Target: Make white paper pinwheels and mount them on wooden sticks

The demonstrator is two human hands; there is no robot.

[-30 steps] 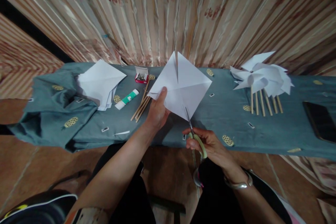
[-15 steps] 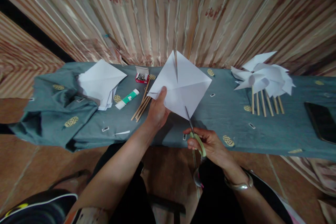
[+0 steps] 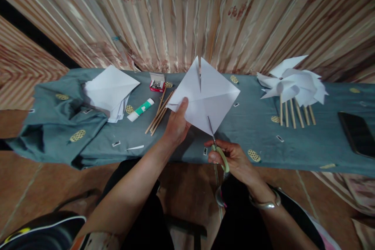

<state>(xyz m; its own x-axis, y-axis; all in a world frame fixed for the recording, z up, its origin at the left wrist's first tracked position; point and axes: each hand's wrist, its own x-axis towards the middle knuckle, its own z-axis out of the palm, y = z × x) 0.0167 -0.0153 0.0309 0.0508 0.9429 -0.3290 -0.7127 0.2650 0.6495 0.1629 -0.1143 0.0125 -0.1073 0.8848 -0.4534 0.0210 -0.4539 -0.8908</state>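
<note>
A square sheet of white paper (image 3: 213, 99) is held up cornerwise over the cloth, creased across its middle. Slits run inward from its top and left corners. My left hand (image 3: 177, 123) pinches the sheet near the left corner, thumb on top and fingers underneath. In my right hand (image 3: 231, 160) is a pair of scissors (image 3: 222, 156) with light green handles. Its blades lie at the sheet's bottom corner, pointing toward the centre. Just left of the paper, several thin wooden sticks (image 3: 158, 117) rest on the cloth.
A stack of white paper squares (image 3: 109, 90), a glue stick (image 3: 141, 109) and a small red box of metal pins (image 3: 157, 84) lie to the left. On the right are several paper pinwheels (image 3: 295, 82) on sticks and a black phone (image 3: 357, 133). A curtain (image 3: 187, 19) hangs behind.
The paper has shifted slightly right relative to the cloth, and the scissor blades sit a little further up its bottom corner. Both hands keep their hold.
</note>
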